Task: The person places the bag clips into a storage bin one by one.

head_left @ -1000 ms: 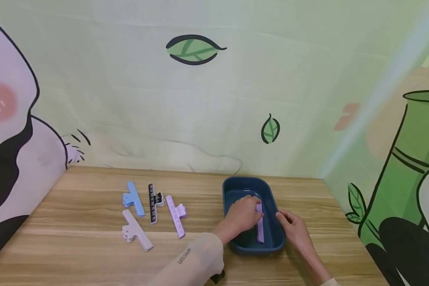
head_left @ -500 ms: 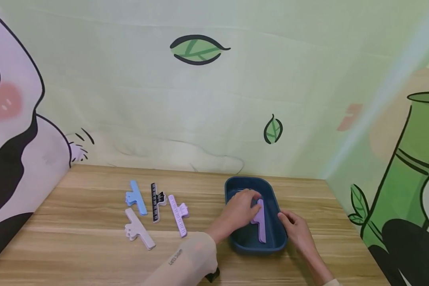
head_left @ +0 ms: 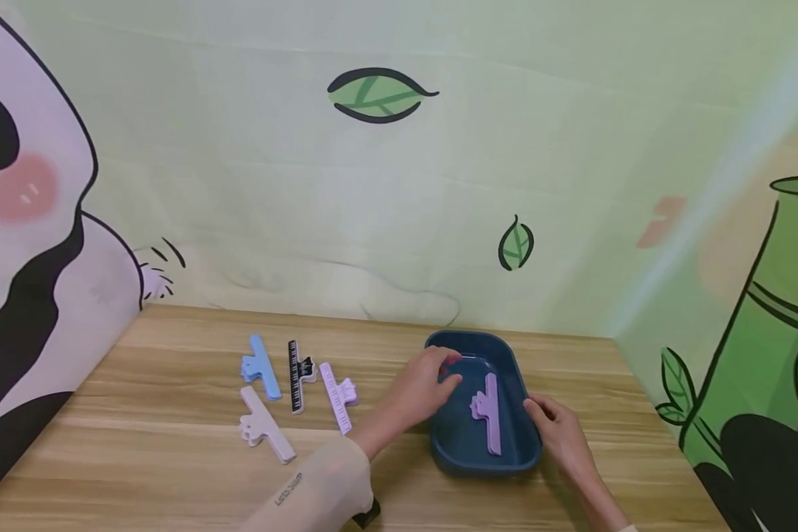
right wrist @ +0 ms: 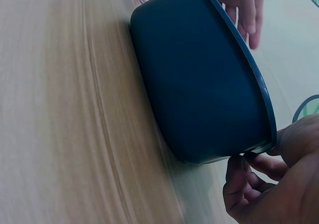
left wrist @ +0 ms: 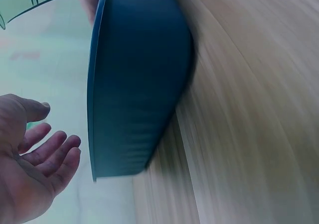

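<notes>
A purple bag clip (head_left: 492, 421) lies inside a dark blue basin (head_left: 485, 468). My left hand (head_left: 425, 388) hovers over the basin's left rim, thumb and fingers spread with nothing between them; the left wrist view shows its open palm (left wrist: 32, 169) beside the basin wall (left wrist: 134, 84). On the other side, my right hand (head_left: 561, 436) pinches the basin's right rim, thumb at the edge and fingers curled against the outer wall, as the right wrist view (right wrist: 279, 174) also shows.
Left of the basin, several clips lie on the wooden table (head_left: 173, 443): a blue one (head_left: 261, 367), a black-and-white one (head_left: 296, 377), a lilac one (head_left: 336, 397) and a pale greyish one (head_left: 267, 425). A printed cloth backdrop (head_left: 399, 185) rises behind the table.
My left hand has let go of the purple clip in the basin and drawn back up and left to the rim. The right hand stays on the basin's right rim.
</notes>
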The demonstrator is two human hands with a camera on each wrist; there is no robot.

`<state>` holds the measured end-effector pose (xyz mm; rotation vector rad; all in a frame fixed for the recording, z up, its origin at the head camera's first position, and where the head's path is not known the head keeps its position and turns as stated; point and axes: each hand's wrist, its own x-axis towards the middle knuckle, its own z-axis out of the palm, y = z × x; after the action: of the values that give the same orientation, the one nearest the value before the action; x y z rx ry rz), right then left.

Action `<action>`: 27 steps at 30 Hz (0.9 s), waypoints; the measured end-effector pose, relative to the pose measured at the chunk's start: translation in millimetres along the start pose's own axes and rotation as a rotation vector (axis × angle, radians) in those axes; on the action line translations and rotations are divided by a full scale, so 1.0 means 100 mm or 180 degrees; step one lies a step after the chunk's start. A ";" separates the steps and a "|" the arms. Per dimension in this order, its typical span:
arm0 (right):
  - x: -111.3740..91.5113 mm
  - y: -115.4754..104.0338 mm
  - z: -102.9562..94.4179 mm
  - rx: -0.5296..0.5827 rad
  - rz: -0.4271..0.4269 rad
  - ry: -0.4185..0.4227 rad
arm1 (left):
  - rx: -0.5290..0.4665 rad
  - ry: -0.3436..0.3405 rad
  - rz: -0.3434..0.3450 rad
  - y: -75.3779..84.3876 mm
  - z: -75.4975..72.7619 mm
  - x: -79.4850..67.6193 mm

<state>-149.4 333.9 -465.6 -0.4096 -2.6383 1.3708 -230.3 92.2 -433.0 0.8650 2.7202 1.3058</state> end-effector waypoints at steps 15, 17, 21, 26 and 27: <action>0.01 0.01 0.00 -0.0050 0.0026 -0.0055 | 0.0078 0.0292 -0.0077 -0.33 -0.40 -0.25; 0.01 0.01 0.00 -0.0057 0.0034 -0.0050 | 0.0097 0.0314 -0.0126 -0.36 -0.45 -0.28; 0.01 0.02 0.01 -0.0063 0.0041 -0.0042 | 0.0101 0.0360 -0.0226 -0.42 -0.55 -0.35; 0.01 0.02 0.01 -0.0046 0.0042 -0.0045 | 0.0169 0.0439 -0.0256 -0.51 -0.66 -0.42; 0.01 0.02 0.01 -0.0043 0.0042 -0.0048 | 0.0179 0.0459 -0.0262 -0.52 -0.68 -0.44</action>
<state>-150.4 333.8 -467.8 -0.4206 -2.6630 1.3660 -233.8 -4.0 -436.4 0.6789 2.8802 1.3320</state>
